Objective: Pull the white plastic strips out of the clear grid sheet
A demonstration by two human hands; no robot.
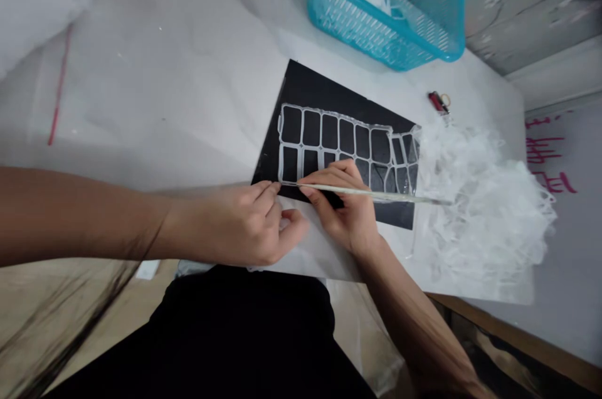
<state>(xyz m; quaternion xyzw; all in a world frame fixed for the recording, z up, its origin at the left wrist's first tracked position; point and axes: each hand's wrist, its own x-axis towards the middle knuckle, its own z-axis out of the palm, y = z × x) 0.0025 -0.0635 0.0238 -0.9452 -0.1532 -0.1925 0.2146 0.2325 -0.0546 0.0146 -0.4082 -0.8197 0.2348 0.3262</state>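
A black board (pixel 329 88) lies tilted on the white table, with a whitish translucent grid (pixel 320 129) of rounded rectangular cells spread over it. The grid's right end is crumpled. My right hand (pixel 345 204) rests over the lower edge of the grid, pinching a long thin pale stick (pixel 399 196) that points right. The stick's left tip is by the grid's lower left corner. There my left hand (pixel 258 220) has its fingertips on the corner, fingers curled; whether it grips the edge is hidden.
A blue basket (pixel 376 19) holding white material stands at the back. A large heap of white translucent strips (pixel 489 217) lies on the right. Near it is a small red object (pixel 437 101). A plastic bag (pixel 42 4) sits at the far left, near a red strip (pixel 59 88).
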